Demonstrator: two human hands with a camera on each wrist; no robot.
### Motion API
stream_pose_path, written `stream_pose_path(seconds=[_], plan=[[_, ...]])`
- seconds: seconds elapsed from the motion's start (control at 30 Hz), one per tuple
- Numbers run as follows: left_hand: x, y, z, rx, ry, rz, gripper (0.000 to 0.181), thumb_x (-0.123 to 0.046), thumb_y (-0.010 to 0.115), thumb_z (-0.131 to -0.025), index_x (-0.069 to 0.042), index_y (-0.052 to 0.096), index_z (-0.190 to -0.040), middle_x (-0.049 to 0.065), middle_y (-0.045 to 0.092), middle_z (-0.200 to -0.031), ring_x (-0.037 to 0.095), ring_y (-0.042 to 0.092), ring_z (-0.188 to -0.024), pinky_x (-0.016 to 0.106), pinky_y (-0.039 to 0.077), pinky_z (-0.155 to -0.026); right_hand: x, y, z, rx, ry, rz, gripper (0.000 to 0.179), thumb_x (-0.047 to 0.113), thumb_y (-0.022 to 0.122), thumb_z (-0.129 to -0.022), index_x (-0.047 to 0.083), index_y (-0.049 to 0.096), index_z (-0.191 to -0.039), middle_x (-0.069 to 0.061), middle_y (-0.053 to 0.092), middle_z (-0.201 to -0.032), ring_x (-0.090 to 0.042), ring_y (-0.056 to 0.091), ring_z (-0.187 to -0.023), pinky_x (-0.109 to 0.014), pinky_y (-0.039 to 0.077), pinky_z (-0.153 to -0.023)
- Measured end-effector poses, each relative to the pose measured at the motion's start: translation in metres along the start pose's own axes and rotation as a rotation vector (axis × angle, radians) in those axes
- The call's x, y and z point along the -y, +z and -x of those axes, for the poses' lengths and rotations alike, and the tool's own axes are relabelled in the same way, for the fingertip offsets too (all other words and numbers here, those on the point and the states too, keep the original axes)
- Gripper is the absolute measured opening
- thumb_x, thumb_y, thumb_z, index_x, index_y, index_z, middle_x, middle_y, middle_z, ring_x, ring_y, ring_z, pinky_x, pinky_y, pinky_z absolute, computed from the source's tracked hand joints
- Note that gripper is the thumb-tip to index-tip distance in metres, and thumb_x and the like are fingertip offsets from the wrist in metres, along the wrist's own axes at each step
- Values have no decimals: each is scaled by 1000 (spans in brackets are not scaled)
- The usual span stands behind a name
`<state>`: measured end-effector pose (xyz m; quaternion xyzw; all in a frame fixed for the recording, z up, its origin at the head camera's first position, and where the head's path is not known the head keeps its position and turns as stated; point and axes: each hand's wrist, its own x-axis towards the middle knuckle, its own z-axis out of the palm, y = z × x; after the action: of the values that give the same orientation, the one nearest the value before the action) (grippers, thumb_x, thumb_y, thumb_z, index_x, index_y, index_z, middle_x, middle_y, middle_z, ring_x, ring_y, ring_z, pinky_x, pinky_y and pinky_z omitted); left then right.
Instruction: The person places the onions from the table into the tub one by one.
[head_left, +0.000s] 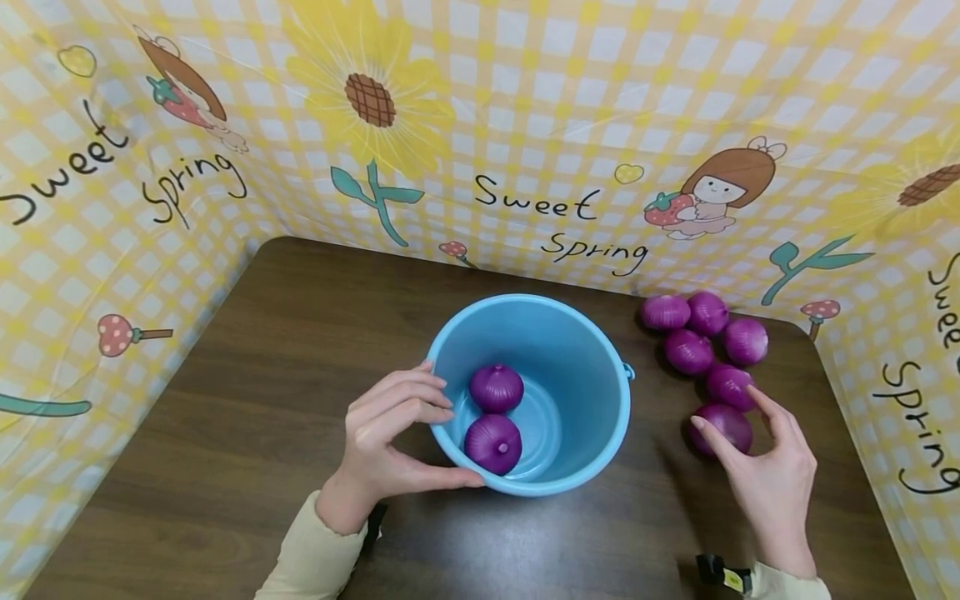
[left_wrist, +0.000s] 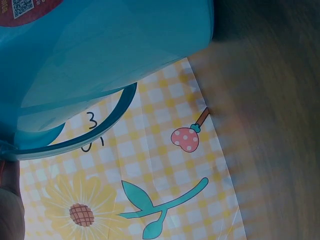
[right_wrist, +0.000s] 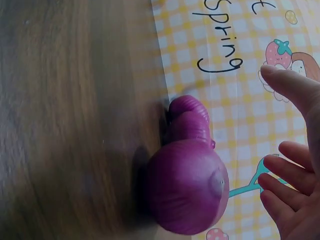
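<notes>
A light blue bucket [head_left: 581, 367] stands upright on the table, with two purple onions inside: one [head_left: 495, 388] behind the other [head_left: 492, 444]. My left hand [head_left: 390, 433] holds the bucket's left side, fingertips over the rim and thumb along the near edge. In the left wrist view the bucket's outer wall [left_wrist: 110, 45] fills the top. Over on the right, my right hand [head_left: 776, 467] hovers over the nearest onion [head_left: 723, 433], thumb and fingers spread. The right wrist view shows that onion [right_wrist: 187, 187] apart from the fingers.
Several more purple onions [head_left: 688, 352] lie clustered at the table's back right. The dark wooden table [head_left: 300, 333] is bordered by a yellow checked cloth [head_left: 525, 125] at the back and sides. A handle lug [head_left: 629, 372] sticks out from the bucket's right rim.
</notes>
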<state>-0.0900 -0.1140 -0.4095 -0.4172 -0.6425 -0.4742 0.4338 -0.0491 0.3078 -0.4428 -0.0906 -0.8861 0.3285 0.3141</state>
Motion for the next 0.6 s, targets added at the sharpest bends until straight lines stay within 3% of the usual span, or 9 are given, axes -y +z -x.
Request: stream_pose_path(seconds=[0.1, 0.33, 0.47, 0.6], plan=[[0, 0, -1, -1, 1, -1, 61, -55, 94, -66, -1, 70, -78, 14, 71, -80, 32, 69, -79, 51, 57, -94, -3, -2, 0, -14, 21, 17, 76, 12, 101, -61, 10, 69, -131, -10, 68, -125, -15, 60, -114, -8, 38, -95], [0, 0, 0, 4, -7, -1, 60, -55, 93, -66, -1, 71, -79, 14, 71, -80, 32, 69, -79, 51, 56, -94, -13, -5, 3, -39, 43, 40, 74, 10, 101, -58, 9, 71, -126, -9, 69, -120, 8, 51, -105, -9, 37, -88], [0, 0, 0, 6, -9, 1, 60, -55, 93, -66, -1, 71, -79, 13, 71, -80, 32, 69, -79, 51, 56, -94, -15, -8, 6, -32, 70, 59, 73, 13, 101, -59, 9, 71, -126, -10, 69, -121, 2, 56, -109, -8, 37, -89], [0, 0, 0, 5, -7, -1, 60, -55, 93, -66, -1, 71, -79, 13, 71, -80, 32, 69, -79, 51, 56, -94, -16, -9, 8, -17, 100, 78, 74, 16, 101, -60, 8, 71, -126, -9, 69, -121, -17, 63, -111, -7, 37, -89]])
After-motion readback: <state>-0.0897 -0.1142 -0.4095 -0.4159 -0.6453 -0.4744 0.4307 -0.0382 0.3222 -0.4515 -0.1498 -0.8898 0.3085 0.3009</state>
